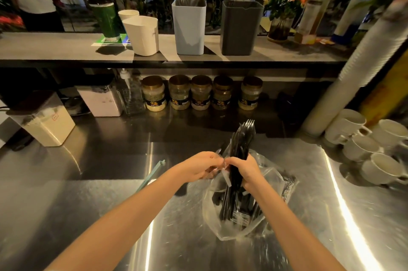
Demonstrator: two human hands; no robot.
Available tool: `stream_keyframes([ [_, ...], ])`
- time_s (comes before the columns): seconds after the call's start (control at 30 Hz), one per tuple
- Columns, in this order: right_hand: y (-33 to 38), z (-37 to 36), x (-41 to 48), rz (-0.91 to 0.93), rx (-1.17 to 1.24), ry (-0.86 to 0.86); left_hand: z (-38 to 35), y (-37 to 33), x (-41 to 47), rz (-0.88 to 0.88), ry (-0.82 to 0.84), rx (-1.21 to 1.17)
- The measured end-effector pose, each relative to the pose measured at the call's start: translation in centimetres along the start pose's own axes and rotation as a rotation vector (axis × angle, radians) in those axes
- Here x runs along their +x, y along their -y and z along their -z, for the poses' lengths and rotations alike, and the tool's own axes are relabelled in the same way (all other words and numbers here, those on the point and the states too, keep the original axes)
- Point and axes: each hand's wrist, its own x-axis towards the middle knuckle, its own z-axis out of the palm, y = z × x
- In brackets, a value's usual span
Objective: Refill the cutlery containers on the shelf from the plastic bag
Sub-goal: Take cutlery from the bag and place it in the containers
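A clear plastic bag (271,184) lies on the steel counter with black plastic cutlery inside. My right hand (247,171) grips a bundle of black forks (244,138) that sticks up out of the bag's mouth. My left hand (199,167) pinches the bag's rim beside it. On the shelf (55,49) behind stand a white container (188,28) with some cutlery in it, a dark grey container (240,28) and a white tapered container (142,34).
Several jars (199,93) stand under the shelf. White storage boxes (46,120) sit at the left, white cups (373,153) and a tall cup stack (362,65) at the right. A pale green clip (152,173) lies left of my arm. People stand beyond the shelf.
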Motion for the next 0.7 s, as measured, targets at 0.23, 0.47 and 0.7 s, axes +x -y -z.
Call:
stream_keyframes([
  [0.23, -0.7, -1.2, 0.8, -0.087, 0.120, -0.069, -0.2, -0.1, 0.1, 0.078, -0.015, -0.077],
  [0.47, 1.1, -2.7, 2.0, -0.125, 0.232, -0.001, 3.0, -2.1, -0.8, 0.047, -0.172, -0.194],
  [0.7, 6.0, -7.9, 4.3, -0.017, 0.207, 0.188, 7.7, -6.8, -1.8, -0.051, -0.163, -0.319],
])
